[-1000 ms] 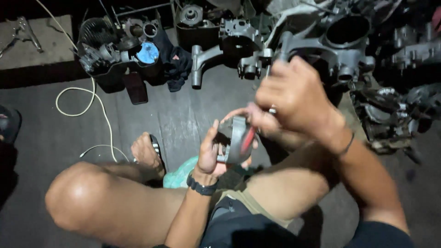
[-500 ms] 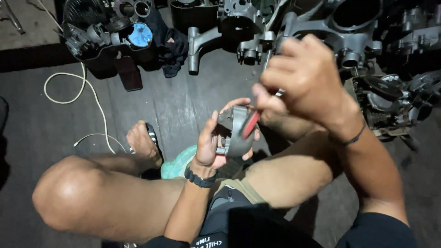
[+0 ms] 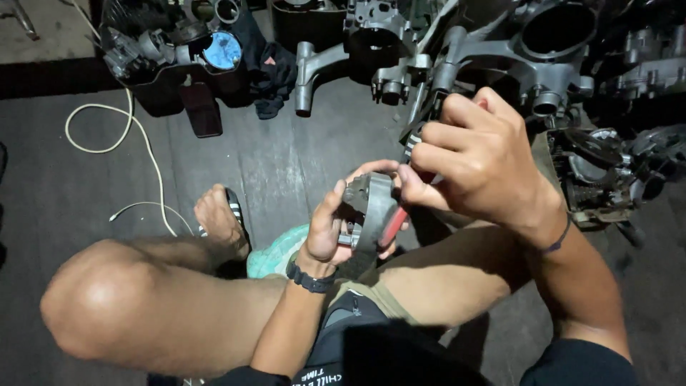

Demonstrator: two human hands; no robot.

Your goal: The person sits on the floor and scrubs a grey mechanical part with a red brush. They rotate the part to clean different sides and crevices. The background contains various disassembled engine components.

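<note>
1. One grey metal part (image 3: 371,207), rounded and ribbed, is held up in the middle of the scene, above the bent legs and just near of the dark floor (image 3: 271,171).
2. The part is gripped by the left hand (image 3: 330,230): the thumb is laid along its left face and the fingers are curled behind and under it, largely hidden by the part.
3. One tool with a red handle (image 3: 393,225) is pressed against the right side of the part; its upper end is covered by the right hand and its tip cannot be made out.
4. The right hand (image 3: 475,161) is closed in a fist around the tool, fingers pressed together, the thumb set against the part's upper edge.
5. One black watch (image 3: 311,279) is worn on the left wrist and one thin dark band (image 3: 557,239) on the right.
6. One sandalled foot (image 3: 223,218) is seen on the floor to the left, beside a pale green bag (image 3: 275,257), partly hidden by the arm.
7. One white cable (image 3: 136,136) is looped across the floor at far left.
8. Several grey engine casings (image 3: 543,50) are crowded along the far and right edges; they are cut off by the frame and lost in shadow, so they cannot be counted.
</note>
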